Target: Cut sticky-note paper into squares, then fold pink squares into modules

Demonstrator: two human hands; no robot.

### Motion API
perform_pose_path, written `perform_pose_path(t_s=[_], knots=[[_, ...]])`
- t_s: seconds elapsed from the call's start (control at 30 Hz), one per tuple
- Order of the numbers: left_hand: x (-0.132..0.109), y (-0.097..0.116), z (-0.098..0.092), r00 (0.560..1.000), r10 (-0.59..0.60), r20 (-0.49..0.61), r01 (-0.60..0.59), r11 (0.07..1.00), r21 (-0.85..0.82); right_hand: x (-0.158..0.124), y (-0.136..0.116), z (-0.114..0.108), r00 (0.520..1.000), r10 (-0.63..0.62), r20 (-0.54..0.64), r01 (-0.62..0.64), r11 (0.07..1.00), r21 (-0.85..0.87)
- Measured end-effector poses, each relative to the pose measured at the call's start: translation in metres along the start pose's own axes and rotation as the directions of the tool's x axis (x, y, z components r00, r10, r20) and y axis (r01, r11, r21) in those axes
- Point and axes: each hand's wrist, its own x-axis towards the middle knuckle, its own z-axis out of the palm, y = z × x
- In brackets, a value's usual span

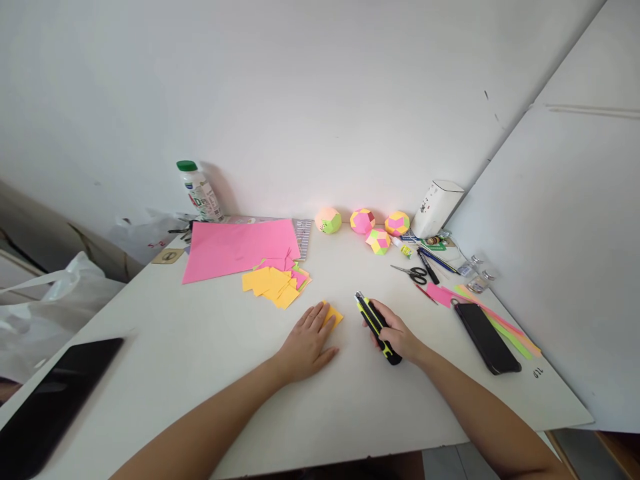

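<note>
My left hand (309, 341) lies flat on the white table, its fingers stretched over a small orange paper piece (334, 316). Much of that paper is hidden under the fingers. To its right, my right hand (397, 331) grips a black and yellow-green utility knife (373, 320), its metal tip toward the wall. Beyond my left hand is a pile of orange paper pieces (273, 285), with pink and green scraps beneath. A large pink sheet (237, 247) lies behind the pile.
Several paper balls (363, 221) line the wall. Scissors (413, 272), pens (429, 265), glass jars (481, 281), paper strips (505, 327) and a black phone (487, 339) are at right. A bottle (201, 193) stands back left; a black tablet (60, 400) lies front left.
</note>
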Motion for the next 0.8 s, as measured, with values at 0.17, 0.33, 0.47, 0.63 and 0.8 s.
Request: perform_pose_path(t_s=[0.17,0.33,0.47,0.63,0.8], knots=[[-0.002,-0.001,0.001,1.000,0.015,-0.003,-0.015,1.000,0.013,0.005,-0.001,-0.002,1.000,0.010,-0.024,-0.010,1.000,0.013],[-0.004,-0.003,0.004,0.999,0.034,-0.013,-0.034,0.999,0.031,0.014,-0.010,-0.039,0.885,-0.174,-0.432,0.006,0.932,-0.362],[-0.005,-0.004,0.007,0.999,0.041,-0.024,-0.040,0.999,0.035,0.006,-0.023,-0.098,0.615,-0.436,-0.657,-0.379,0.566,-0.732],[-0.005,-0.004,0.008,0.998,0.048,-0.026,-0.047,0.998,0.051,-0.019,-0.028,-0.159,0.557,-0.472,-0.683,-0.686,0.202,-0.699],[-0.004,-0.003,0.006,0.999,0.047,-0.025,-0.046,0.997,0.058,-0.025,-0.021,-0.182,0.620,-0.344,-0.706,-0.752,-0.003,-0.659]])
